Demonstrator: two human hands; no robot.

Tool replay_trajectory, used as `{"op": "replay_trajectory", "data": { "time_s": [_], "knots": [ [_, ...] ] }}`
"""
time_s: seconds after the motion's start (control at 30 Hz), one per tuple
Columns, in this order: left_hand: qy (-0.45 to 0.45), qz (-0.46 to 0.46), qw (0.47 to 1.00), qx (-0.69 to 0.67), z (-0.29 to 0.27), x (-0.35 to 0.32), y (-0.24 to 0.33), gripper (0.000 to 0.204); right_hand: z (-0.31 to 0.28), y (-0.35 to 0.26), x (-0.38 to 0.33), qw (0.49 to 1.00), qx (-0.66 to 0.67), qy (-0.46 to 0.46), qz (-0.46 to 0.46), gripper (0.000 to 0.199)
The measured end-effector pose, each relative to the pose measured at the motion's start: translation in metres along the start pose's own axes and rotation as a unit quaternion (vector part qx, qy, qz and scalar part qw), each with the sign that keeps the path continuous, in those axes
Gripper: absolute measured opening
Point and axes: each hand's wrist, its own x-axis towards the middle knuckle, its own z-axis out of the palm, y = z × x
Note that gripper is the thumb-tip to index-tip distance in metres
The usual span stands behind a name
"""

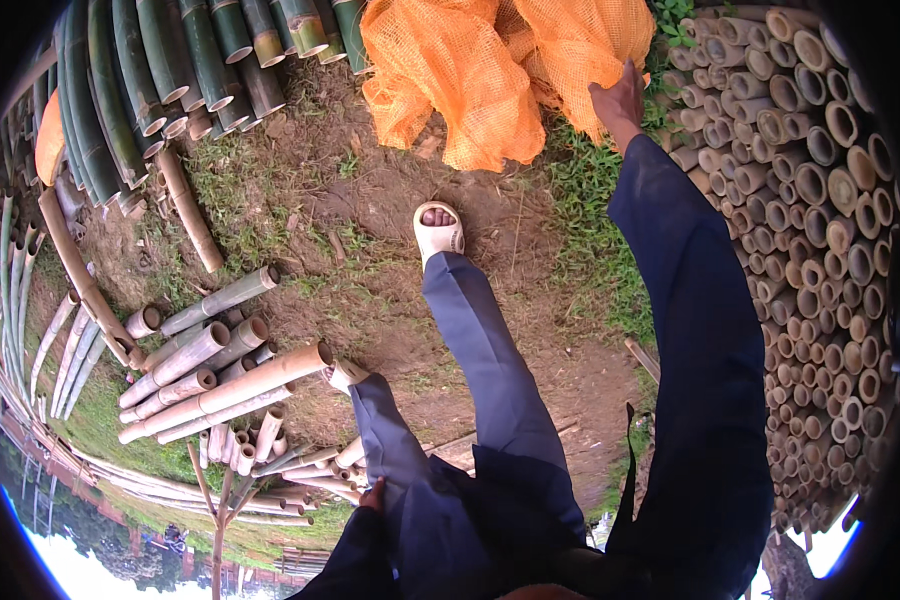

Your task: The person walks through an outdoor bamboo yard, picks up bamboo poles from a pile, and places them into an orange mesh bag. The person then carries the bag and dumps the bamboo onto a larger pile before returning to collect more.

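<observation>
Soft, even daylight is falling across the scene, casting no hard shadows on the bare soil (370, 300). The fisheye lens is bending the stacked bamboo (810, 250) to the right of that soil, and black vignetting is ringing the frame. Below it, a sliver of sky (80, 570) is blowing out white.

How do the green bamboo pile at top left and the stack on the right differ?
The green bamboo pile is dark green, while the right stack is pale tan and dry-looking. The green pile shows its poles lengthwise, but the right stack shows mostly cut, hollow ends. The green poles look thicker than those in the right stack. The right hand, gripping the orange net, is close to the right stack and far from the green pile. Both are cut bamboo.
</observation>
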Motion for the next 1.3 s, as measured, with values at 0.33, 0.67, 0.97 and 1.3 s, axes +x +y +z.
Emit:
{"op": "replay_trajectory", "data": {
  "time_s": [0.33,0.67,0.97,1.3],
  "knots": [
    [0.044,0.163,0.984,0.05,0.043,-0.034,0.027,0.075,-0.041,-0.002,0.016,0.975,-0.038,-0.214,-0.05,0.061],
    [-0.013,0.317,0.884,-0.344,0.042,-0.087,0.193,0.05,-0.416,-0.142,-0.063,0.85,0.346,0.345,-0.198,0.034],
    [-0.005,0.595,0.66,-0.46,-0.015,-0.207,0.225,0.045,-0.5,-0.274,-0.32,0.899,0.215,-0.03,-0.38,0.041],
    [0.261,0.587,0.534,-0.55,-0.009,-0.217,0.061,0.045,-0.236,-0.22,-0.777,0.516,0.023,-0.592,-0.618,0.028]
  ]
}}
